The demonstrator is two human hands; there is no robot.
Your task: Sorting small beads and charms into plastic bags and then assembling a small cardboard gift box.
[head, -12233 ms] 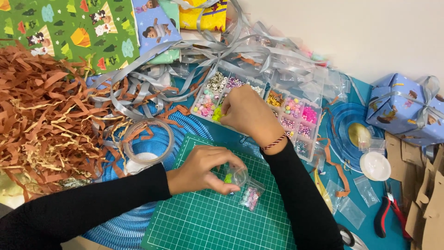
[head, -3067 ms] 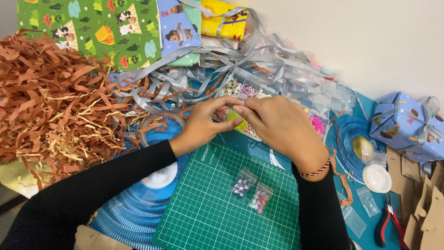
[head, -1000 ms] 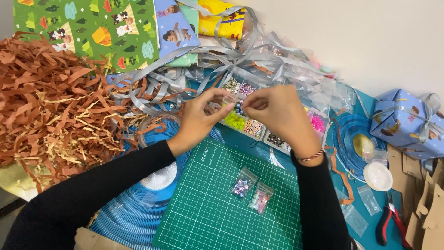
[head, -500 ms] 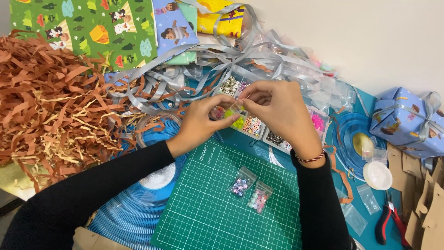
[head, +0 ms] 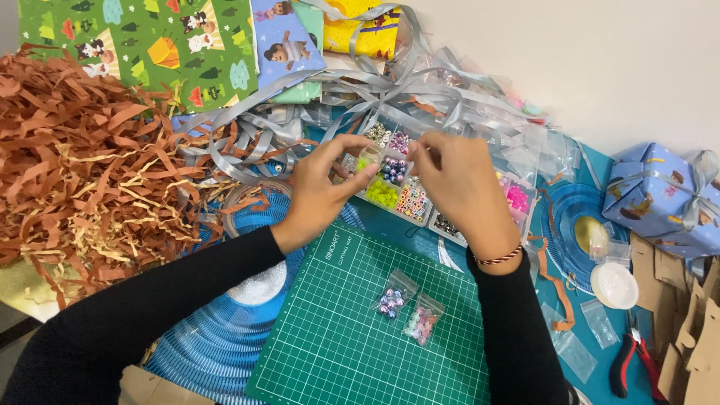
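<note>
Both hands hover over a clear bead organiser box (head: 411,201) with several compartments of coloured beads. My left hand (head: 321,189) and my right hand (head: 459,186) pinch a small clear bag (head: 366,160) between their fingertips; yellow-green beads show inside it. Nearer me, on the green cutting mat (head: 330,337), lie two small filled bags: one with purple beads (head: 390,300) and one with pink mixed beads (head: 421,322).
A heap of brown paper shreds (head: 82,172) fills the left. Silver ribbon (head: 300,112) and printed wrapping paper (head: 157,45) lie behind the box. At right are a blue wrapped gift (head: 660,199), a white lid (head: 613,285), empty clear bags (head: 574,349) and red-handled pliers (head: 624,364).
Twelve seconds ago my left hand held a bag on the mat while my right picked from the box. Since then both hands have come together over the box, and they have barely moved lately.
</note>
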